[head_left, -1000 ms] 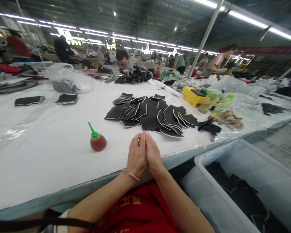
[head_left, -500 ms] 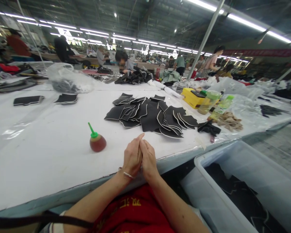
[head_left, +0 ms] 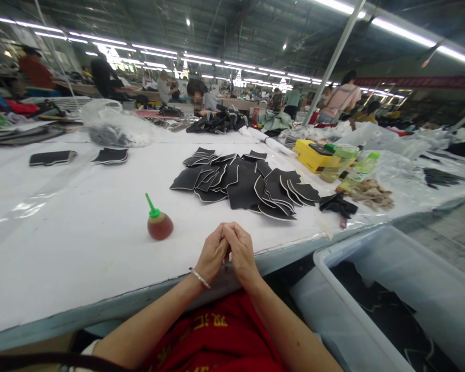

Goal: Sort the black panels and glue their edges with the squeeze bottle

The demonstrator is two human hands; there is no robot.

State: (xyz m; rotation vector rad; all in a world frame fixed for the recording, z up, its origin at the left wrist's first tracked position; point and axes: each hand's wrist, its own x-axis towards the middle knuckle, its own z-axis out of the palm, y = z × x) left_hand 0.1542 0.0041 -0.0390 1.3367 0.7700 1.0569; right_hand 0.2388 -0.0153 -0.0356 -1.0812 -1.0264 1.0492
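My left hand (head_left: 211, 253) and my right hand (head_left: 242, 251) are pressed together at the table's near edge. Their fingers are curled in against each other, and no object shows between them. A bracelet (head_left: 200, 278) circles my left wrist. Beyond my hands lies a loose heap of black cut pieces (head_left: 244, 188) with pale edges. To the left of my hands stands a squat bottle (head_left: 160, 226) of reddish-brown liquid with a green spout.
Two small black stacks (head_left: 52, 158) (head_left: 110, 156) lie at left, near a clear plastic bag (head_left: 116, 126). At right are a yellow box (head_left: 310, 157), bottles (head_left: 339, 163) and crumpled cloth (head_left: 372, 194). A pale bin (head_left: 344, 294) with black pieces stands beside the table. Several people work farther back.
My hands have drawn back slightly toward me, and their fingers went from pointing forward to curled together. The view has shifted a little. The heap and bottle stay in place.
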